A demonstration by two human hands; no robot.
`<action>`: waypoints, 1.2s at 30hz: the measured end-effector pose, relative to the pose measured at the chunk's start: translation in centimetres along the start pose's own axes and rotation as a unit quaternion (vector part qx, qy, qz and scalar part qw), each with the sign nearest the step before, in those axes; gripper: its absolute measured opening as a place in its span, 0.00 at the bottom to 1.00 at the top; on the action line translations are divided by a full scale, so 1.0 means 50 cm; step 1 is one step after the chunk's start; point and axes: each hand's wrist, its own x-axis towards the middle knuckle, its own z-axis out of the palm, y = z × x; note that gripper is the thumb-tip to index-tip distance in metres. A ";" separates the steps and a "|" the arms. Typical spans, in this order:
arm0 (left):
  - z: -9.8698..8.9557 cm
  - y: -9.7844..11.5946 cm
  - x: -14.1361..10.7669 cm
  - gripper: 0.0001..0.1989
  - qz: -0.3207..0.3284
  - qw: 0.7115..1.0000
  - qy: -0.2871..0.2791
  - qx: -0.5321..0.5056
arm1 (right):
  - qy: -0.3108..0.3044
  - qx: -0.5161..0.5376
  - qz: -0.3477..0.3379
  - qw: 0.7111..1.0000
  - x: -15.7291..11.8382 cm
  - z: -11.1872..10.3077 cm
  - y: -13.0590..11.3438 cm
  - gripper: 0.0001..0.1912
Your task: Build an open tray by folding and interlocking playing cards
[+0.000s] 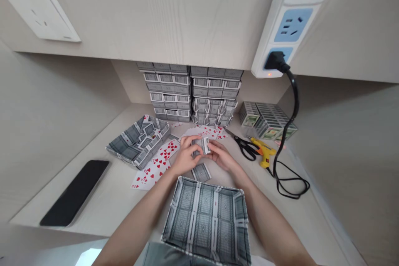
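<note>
Between my two hands, at the middle of the table, is a small patterned playing card piece with a white edge. My left hand grips its left side, fingers curled round it. The fingers of my right hand press at its right edge. Just below my hands a single card lies back side up. An open box made of cards stands nearer to me, between my forearms. Face-up heart cards are spread to the left of my left hand, and more red cards lie behind my hands.
A card tray with folded pieces and a black phone are at the left. Stacked card boxes stand at the back. Scissors, a yellow glue gun with its cable, and packed decks are on the right.
</note>
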 end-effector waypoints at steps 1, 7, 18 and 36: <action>0.000 -0.001 0.000 0.02 0.004 1.000 -0.003 -0.005 | -0.002 0.000 0.000 1.000 -0.001 0.001 0.000 0.15; -0.003 -0.001 -0.001 0.01 0.009 0.999 -0.001 -0.031 | -0.013 0.003 0.013 1.000 -0.001 -0.001 -0.001 0.15; -0.006 -0.004 0.001 0.03 0.043 0.999 -0.007 -0.028 | -0.003 -0.014 0.001 1.000 -0.002 0.002 0.001 0.15; -0.001 -0.009 -0.003 0.03 0.077 0.995 -0.033 0.059 | -0.030 -0.046 -0.013 0.998 -0.006 0.006 0.002 0.16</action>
